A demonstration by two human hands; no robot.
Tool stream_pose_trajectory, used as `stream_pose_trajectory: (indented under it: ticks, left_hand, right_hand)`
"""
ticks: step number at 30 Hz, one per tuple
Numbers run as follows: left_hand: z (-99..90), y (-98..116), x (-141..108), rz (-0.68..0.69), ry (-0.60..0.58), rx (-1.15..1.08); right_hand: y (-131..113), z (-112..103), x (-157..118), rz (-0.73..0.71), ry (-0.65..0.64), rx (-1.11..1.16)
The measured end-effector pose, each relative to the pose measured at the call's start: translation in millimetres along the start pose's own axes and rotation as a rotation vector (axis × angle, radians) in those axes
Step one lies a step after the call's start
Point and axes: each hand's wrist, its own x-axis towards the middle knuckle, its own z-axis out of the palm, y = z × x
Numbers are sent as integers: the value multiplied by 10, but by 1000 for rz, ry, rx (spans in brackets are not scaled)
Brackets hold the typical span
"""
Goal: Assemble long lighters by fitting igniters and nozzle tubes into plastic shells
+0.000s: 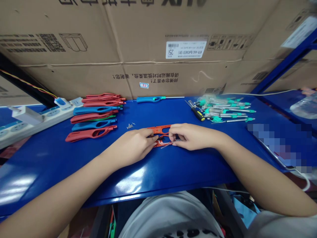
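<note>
Orange casing pieces (158, 129) are lying on the blue table (158, 175), between and partly beneath the two hands. The left hand (137, 142) is holding its fingers narrow over the pieces, touching a small dark part; whether it is gripping it, one cannot tell. The right hand (189, 136) is pinching pale wires (162, 143) in nearly closed fingertips. Red and blue casings (86, 135) are resting to the left, and a screwdriver (198, 114) is lying beside green-and-metal parts (232, 115) to the right. Behind, a cardboard box (94, 74) is standing.
</note>
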Motion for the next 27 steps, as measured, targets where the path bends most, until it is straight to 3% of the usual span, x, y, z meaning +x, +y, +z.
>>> stream_pose_trajectory:
  ticks: [5, 11, 16, 27]
  left_hand:
    - [23, -4, -3, -23, -4, -3]
    - [125, -28, 25, -103, 90, -174]
    - [160, -11, 30, -114, 120, -153]
    - [-69, 97, -6, 26, -88, 145]
  right_hand:
    - [6, 4, -4, -7, 2, -8]
    - [13, -3, -14, 4, -6, -24]
    - [12, -2, -18, 6, 0, -27]
    - [25, 7, -20, -17, 11, -35]
